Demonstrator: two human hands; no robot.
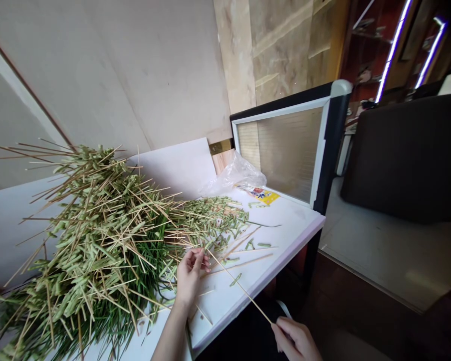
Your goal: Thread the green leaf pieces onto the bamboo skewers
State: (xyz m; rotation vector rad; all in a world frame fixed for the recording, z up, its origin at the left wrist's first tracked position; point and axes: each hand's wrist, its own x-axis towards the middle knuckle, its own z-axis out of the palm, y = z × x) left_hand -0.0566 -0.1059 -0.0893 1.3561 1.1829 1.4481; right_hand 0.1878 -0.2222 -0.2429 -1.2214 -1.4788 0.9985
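Recording one long bamboo skewer (237, 286) spanning the near edge of a white table (285, 235), sloping down from the heap toward the person. The right hand (295, 341) is closed on its lower end, beyond and below the table edge. The left hand (190, 276) sits at the upper end with fingers pinched together; whether they grip the skewer or a leaf cannot be told. That hand is just beside a large heap of skewers threaded with green leaf strips (97, 235), which covers most of the tabletop and runs out of view at left. Open tabletop remains only as a narrow strip between the heap and the near edge, and toward the far end, with loose cut green pieces (255, 244) scattered across it. Further on lie a crumpled plastic bag (233, 175) and a yellow printed packet (261, 195), by a framed frosted partition (285, 150). Past the table edge are a tiled floor (376, 240) and a dark upholstered seat (406, 160).
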